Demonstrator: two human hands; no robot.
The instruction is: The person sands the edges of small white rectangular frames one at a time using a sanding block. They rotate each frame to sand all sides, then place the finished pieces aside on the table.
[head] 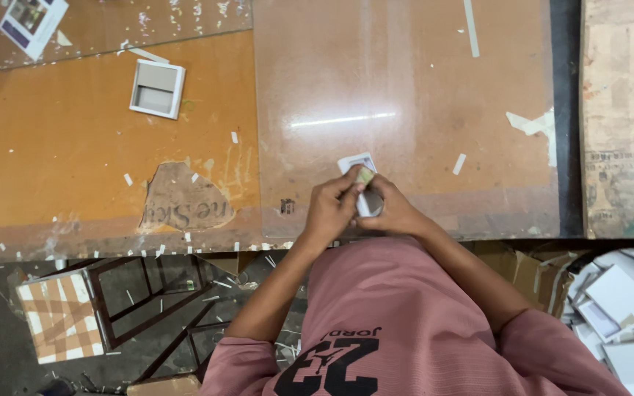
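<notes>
**Both hands on small white card box at table edge**

Left hand [329, 209] & right hand [392, 211] meet just over the near edge of the table [405, 88], fingers closed narrow around a small white box [361, 182]. It's partly hidden by fingers; a flat white panel w/ dark-edged print pokes out above the knuckles, and a small yellowish bit sits at the left fingertips, prob. tape or a tag, can't tell which. Box is held just above or on the surface; contact not clear.

Progress, as a judgement: box looks mid-assembly or mid-wrap, not finished, since both hands are pinching at its top. One shallow white box tray [157, 89] lies apart on the orange part of the table, well to the left, untouched. A heap of white box parts [621, 308] sits in a container low on the right, beside the person's right arm, so plenty of pieces look left to handle.

Surface: worn brown-orange top under a glossy clear sheet, light glare across the middle, a torn patch [185, 198] showing paper beneath, white paper scraps [533, 125] and tape strips scattered all over. A printed leaflet [32, 22] lies at the far left corner. Bare cardboard board [625, 117] at far right.

Below table: dark dusty floor, a checked orange-white tile piece [60, 315], dark metal frame [148, 301], more scraps. Person wears a pink tee.
</notes>
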